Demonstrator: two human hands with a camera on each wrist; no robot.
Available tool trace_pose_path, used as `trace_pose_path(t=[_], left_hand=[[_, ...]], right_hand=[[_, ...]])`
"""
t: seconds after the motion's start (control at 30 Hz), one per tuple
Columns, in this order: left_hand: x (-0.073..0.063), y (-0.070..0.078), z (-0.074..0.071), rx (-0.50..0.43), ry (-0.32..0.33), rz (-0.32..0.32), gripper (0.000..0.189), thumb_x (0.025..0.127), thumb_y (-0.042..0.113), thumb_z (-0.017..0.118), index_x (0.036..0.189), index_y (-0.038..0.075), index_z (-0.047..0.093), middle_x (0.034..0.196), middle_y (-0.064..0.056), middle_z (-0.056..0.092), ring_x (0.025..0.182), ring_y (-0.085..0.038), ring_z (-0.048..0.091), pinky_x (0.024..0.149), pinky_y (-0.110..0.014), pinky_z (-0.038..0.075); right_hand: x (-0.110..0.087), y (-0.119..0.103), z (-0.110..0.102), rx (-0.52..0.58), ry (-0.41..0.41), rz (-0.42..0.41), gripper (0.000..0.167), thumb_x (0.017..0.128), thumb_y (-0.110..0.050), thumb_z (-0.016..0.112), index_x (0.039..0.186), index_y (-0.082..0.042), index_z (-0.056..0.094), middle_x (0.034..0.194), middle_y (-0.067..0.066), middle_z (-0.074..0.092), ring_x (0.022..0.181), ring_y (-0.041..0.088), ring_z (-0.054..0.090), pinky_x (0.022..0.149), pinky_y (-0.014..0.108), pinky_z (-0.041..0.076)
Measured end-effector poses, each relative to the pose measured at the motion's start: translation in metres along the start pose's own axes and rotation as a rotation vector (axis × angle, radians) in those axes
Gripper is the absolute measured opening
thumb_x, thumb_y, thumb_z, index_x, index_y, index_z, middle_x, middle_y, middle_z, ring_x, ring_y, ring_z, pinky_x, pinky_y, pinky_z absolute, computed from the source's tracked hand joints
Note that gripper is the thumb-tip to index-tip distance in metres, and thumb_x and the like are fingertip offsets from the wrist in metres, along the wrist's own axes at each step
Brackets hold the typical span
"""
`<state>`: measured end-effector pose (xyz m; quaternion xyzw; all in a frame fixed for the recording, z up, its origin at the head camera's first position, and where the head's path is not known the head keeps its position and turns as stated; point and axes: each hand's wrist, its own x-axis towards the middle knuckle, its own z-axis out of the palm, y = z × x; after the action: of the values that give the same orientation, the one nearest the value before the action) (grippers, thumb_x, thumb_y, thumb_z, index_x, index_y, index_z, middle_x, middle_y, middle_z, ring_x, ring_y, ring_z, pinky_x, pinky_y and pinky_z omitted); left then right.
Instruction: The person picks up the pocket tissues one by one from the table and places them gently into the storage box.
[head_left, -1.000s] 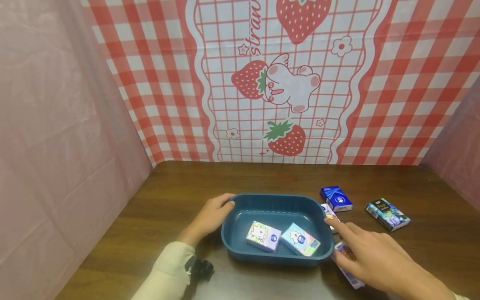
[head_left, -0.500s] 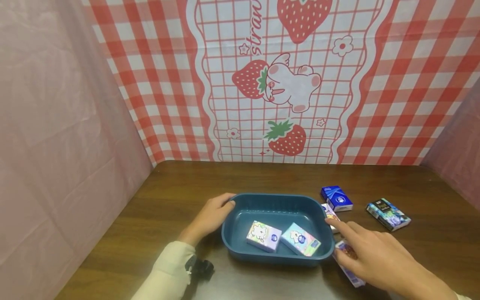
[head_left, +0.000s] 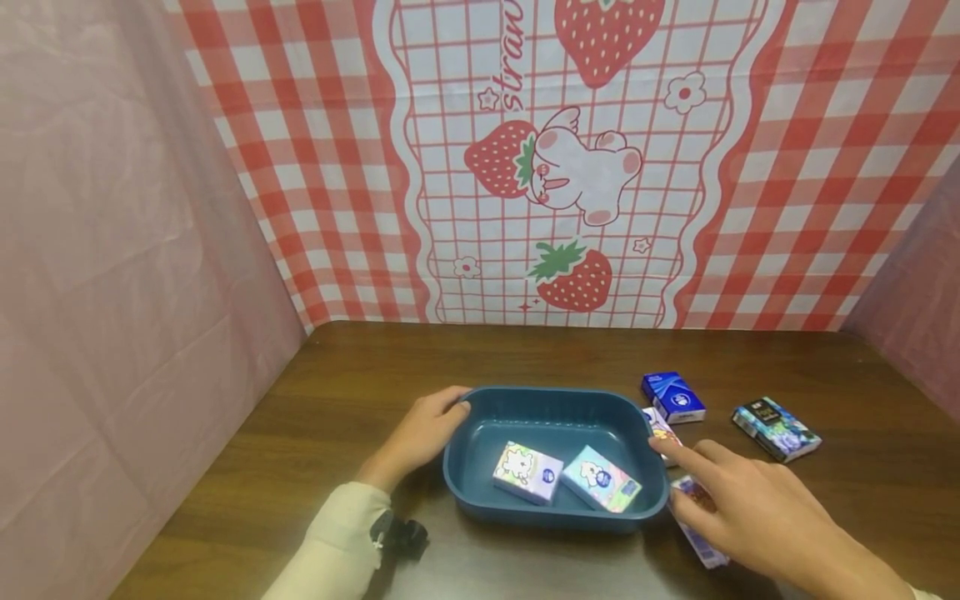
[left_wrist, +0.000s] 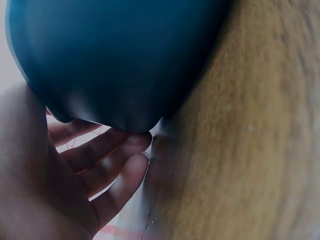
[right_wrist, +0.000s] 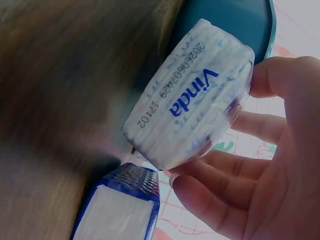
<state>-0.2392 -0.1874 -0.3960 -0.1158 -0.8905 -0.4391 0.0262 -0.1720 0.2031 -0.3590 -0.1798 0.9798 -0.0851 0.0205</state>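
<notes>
A dark teal plastic basin (head_left: 558, 515) stands on the table, holding a lilac tissue pack (head_left: 528, 472) and a light-blue tissue pack (head_left: 602, 480). My left hand (head_left: 420, 440) grips its left end, thumb over the rim. In the left wrist view, the fingers (left_wrist: 117, 165) are around the basin's outside. At the right end, my right hand (head_left: 757, 508) holds a purple tissue pack (head_left: 703, 540), its index fingertip close to the rim. The right wrist view shows this pack's white end, marked Vinda, between thumb and fingers (right_wrist: 215, 185); the hand hides part of it.
Right of the basin lie a blue tissue pack (head_left: 673, 397), a white patterned pack (head_left: 660, 427) partly behind the rim, and a blue-green flowered pack (head_left: 776, 428). A checked strawberry cloth (head_left: 577, 167) hangs behind the brown table (head_left: 360, 358).
The purple tissue pack has shifted slightly away from me, and my right hand has moved a touch with it. The left hand and the basin have stayed put.
</notes>
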Motion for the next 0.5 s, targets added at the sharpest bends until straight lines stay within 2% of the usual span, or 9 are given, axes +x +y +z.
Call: trace_pose_path(t=[0.17, 0.3, 0.5], left_hand=[[0.0005, -0.0009, 0.0000, 0.005, 0.000, -0.001, 0.032, 0.104, 0.026, 0.051, 0.131, 0.015, 0.065, 0.127, -0.004, 0.066, 0.121, -0.025, 0.060, 0.104, -0.051, 0.045], [0.0012, -0.0023, 0.0004, 0.008, 0.000, -0.013, 0.032, 0.104, 0.027, 0.051, 0.131, 0.016, 0.065, 0.128, -0.003, 0.066, 0.121, -0.025, 0.059, 0.104, -0.052, 0.045], [0.0015, -0.0036, 0.0011, 0.008, 0.004, -0.005, 0.032, 0.104, 0.026, 0.051, 0.130, 0.016, 0.065, 0.128, -0.004, 0.066, 0.121, -0.025, 0.059, 0.104, -0.051, 0.045]], right_hand=[[0.0001, -0.0013, 0.0002, -0.017, 0.024, -0.010, 0.063, 0.086, -0.046, 0.073, 0.144, -0.033, 0.054, 0.108, 0.001, 0.065, 0.066, 0.009, 0.050, 0.053, 0.028, 0.044], [0.0001, -0.0014, 0.0000, -0.017, 0.031, -0.007, 0.062, 0.086, -0.046, 0.073, 0.144, -0.033, 0.054, 0.113, 0.004, 0.065, 0.067, 0.010, 0.051, 0.052, 0.028, 0.043], [-0.0002, 0.0002, 0.0002, -0.022, 0.044, -0.009, 0.062, 0.087, -0.048, 0.072, 0.144, -0.032, 0.055, 0.115, 0.005, 0.066, 0.068, 0.011, 0.052, 0.053, 0.030, 0.045]])
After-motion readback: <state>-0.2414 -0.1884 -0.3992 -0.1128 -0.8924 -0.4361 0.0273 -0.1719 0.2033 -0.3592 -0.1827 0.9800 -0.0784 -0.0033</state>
